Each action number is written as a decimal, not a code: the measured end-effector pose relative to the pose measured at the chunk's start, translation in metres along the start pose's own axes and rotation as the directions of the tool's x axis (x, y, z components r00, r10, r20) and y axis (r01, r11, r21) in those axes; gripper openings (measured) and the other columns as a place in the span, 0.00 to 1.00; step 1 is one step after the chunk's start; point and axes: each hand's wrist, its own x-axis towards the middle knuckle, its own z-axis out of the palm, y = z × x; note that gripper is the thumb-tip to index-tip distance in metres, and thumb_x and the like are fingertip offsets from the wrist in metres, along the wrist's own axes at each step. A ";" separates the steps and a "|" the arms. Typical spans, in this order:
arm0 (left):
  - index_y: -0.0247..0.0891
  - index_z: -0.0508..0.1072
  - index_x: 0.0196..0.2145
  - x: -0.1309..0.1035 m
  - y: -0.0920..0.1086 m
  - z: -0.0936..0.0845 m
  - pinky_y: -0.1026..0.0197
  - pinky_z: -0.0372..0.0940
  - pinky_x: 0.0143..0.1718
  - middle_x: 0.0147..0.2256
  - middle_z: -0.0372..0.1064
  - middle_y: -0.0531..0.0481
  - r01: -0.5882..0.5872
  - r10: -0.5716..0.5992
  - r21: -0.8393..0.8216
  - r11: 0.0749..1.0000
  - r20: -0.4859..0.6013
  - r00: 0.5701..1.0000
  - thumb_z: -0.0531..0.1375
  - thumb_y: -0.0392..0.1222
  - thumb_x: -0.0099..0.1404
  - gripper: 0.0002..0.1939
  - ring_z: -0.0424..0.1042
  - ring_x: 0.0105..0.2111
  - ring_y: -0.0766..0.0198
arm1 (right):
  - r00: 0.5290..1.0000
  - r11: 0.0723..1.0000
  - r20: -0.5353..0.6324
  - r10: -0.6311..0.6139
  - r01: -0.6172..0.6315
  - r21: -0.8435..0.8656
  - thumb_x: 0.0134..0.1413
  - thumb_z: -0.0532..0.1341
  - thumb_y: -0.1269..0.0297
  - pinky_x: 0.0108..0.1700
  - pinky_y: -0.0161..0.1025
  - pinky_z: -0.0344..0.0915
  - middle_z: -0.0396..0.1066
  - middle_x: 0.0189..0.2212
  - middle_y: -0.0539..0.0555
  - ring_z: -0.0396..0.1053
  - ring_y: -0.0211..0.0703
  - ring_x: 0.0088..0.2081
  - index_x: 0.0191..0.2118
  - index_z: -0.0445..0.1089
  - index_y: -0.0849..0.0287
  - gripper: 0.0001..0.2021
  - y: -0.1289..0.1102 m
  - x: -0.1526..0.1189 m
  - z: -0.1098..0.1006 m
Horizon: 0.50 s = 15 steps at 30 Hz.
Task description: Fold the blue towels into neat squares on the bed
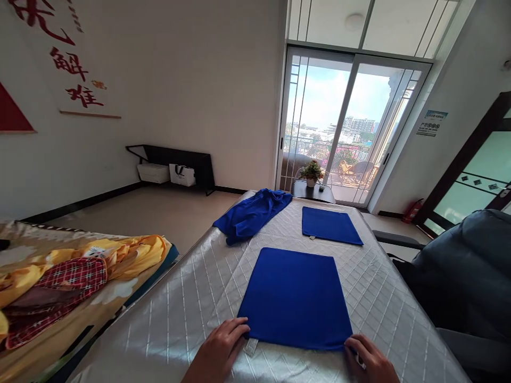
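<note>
A flat blue cushion cover [297, 298] lies spread on the quilted silver-grey table covering [175, 314] in front of me. At its near left corner, my left hand [223, 346] has its fingers closed on the edge, beside a small white tag [251, 347]. The near right corner is pinched between the thumb and fingers of my right hand [371, 359]; a small white bit shows under those fingers. Farther off lies a second flat blue cover [331, 225] with a tag at its near edge. A crumpled blue cloth [253, 213] sits at the far left.
To the left is a bed-like surface with yellow cloth [136, 258] and red plaid cloth [75, 279]. A dark armchair [467, 271] stands close on the right. Beyond the far end are a potted plant [311, 173] on a small table and glass sliding doors [315, 101].
</note>
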 end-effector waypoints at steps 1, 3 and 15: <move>0.51 0.79 0.46 0.000 0.002 -0.002 0.54 0.74 0.51 0.51 0.78 0.53 0.013 -0.013 0.000 1.000 0.007 1.000 0.57 0.39 0.69 0.13 0.78 0.49 0.57 | 1.000 1.000 -0.006 0.019 -0.019 0.015 0.69 0.54 0.55 0.32 0.27 0.73 0.79 0.37 0.52 0.77 0.35 0.28 0.42 0.75 0.50 0.13 -0.001 0.002 -0.001; 0.52 0.79 0.47 0.000 0.009 -0.007 0.52 0.74 0.51 0.51 0.77 0.52 0.048 -0.049 0.004 0.999 0.026 0.998 0.57 0.45 0.71 0.12 0.78 0.49 0.56 | 0.999 0.998 -0.022 0.043 -0.041 0.045 0.70 0.52 0.55 0.27 0.26 0.71 0.78 0.39 0.52 0.75 0.33 0.24 0.45 0.74 0.51 0.14 -0.002 0.007 -0.003; 0.47 0.78 0.44 0.001 0.011 0.009 0.54 0.75 0.45 0.44 0.80 0.51 0.007 0.024 0.248 0.969 -0.125 0.992 0.55 0.33 0.66 0.15 0.80 0.42 0.56 | 0.991 0.998 -0.113 -0.065 0.067 0.016 0.69 0.56 0.60 0.38 0.31 0.76 0.78 0.42 0.51 0.79 0.39 0.39 0.50 0.70 0.50 0.09 -0.018 0.052 -0.042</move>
